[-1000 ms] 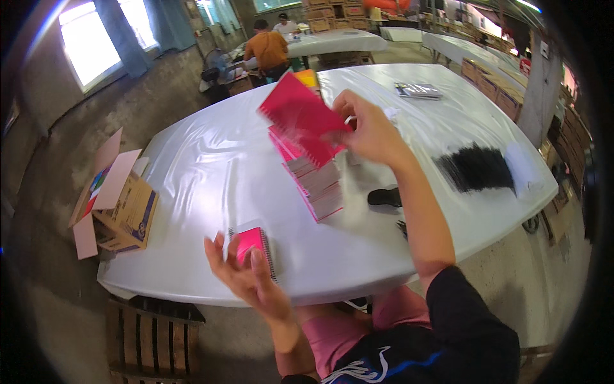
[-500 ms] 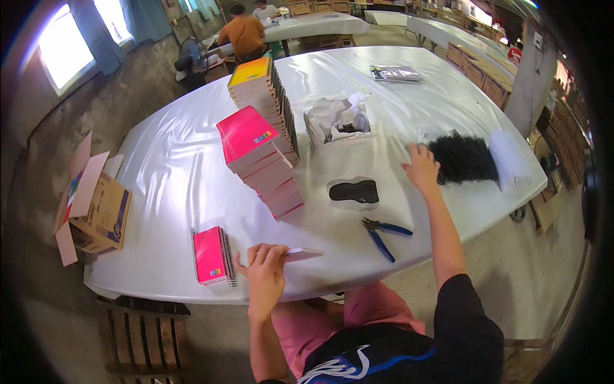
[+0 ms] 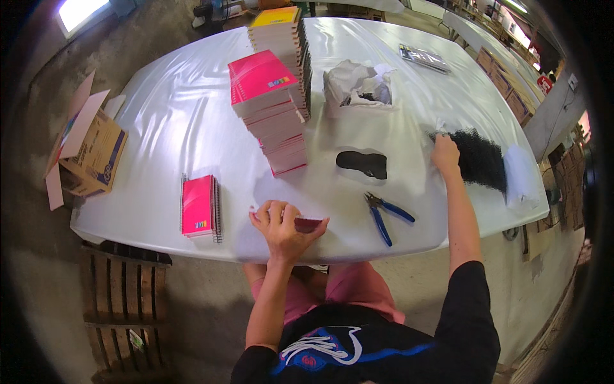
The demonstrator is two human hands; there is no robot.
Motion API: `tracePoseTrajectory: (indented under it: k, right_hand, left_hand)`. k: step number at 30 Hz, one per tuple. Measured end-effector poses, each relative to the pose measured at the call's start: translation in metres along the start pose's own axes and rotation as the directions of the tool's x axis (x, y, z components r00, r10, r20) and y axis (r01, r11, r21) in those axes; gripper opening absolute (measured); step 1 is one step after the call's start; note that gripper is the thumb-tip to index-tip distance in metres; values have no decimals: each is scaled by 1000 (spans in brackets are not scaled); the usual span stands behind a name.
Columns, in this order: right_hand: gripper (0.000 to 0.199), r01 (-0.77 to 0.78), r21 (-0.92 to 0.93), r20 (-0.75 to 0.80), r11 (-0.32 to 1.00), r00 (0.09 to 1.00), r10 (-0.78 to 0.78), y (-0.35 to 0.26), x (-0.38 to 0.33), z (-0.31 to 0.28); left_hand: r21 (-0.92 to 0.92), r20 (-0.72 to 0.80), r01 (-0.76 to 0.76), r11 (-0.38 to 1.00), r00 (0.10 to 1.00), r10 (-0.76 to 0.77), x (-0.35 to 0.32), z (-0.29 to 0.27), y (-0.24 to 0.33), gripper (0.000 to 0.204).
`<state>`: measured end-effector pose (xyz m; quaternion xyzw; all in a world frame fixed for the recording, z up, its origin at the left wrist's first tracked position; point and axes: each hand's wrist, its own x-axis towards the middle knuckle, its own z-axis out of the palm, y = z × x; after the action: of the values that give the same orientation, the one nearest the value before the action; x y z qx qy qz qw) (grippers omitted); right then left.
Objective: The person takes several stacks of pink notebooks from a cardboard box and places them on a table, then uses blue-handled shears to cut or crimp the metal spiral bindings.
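My left hand (image 3: 281,232) is closed around a small notebook (image 3: 308,224), held tilted near the table's front edge; its dark red side shows between thumb and fingers. Out to the right, my right hand (image 3: 446,155) is pinched at the left edge of a bristly pile of black binding coils (image 3: 478,157). Dark strands show at its fingertips, apparently a coil. A few spiral-bound pink notebooks (image 3: 197,206) lie left of my left hand. Beyond it rises a tall stack of pink notebooks (image 3: 263,78), and behind that a stack with yellow covers (image 3: 275,17).
Blue-handled cutting pliers (image 3: 387,216) and a flat black waisted piece (image 3: 362,165) lie between my hands. A white paper-lined box (image 3: 358,105) stands farther back. A clear plastic wrap (image 3: 521,176) is beside the coils. An open carton (image 3: 96,153) stands past the table's left edge.
My left hand has turned the notebook, so its dark red side now shows. My right hand has gone from spread fingers to a pinch at the coils. The view has tilted downward.
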<state>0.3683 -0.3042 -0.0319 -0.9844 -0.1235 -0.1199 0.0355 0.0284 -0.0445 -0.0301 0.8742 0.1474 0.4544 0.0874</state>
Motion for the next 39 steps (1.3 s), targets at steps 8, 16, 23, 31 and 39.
tracePoseTrajectory:
  k: [8,16,23,31,39]
  right_hand:
    - [29,108,35,4,993,994,-109,-3,-4,-46]
    - [23,245,919,59,310,690,-722,-132,-142,-86]
    - [15,278,897,-21,344,804,-594,-176,-180,-87]
    - [16,200,955,5,220,728,-685,-180,-178,-87]
    - [18,286,923,-72,256,784,-616,-178,-174,-89]
  left_hand:
    - [39,4,21,999,1000,-21,0,-2,-1,42]
    - [17,-1,42,999,999,-42,-5,-5,-4,40]
    - [3,0,22,1000,1000,-22,-2,-1,-4,39]
    - [17,12,50,999,999,-50,-2,1,-5,43]
    - [-9,6,37,999,999,-37,-4,2,-8,44]
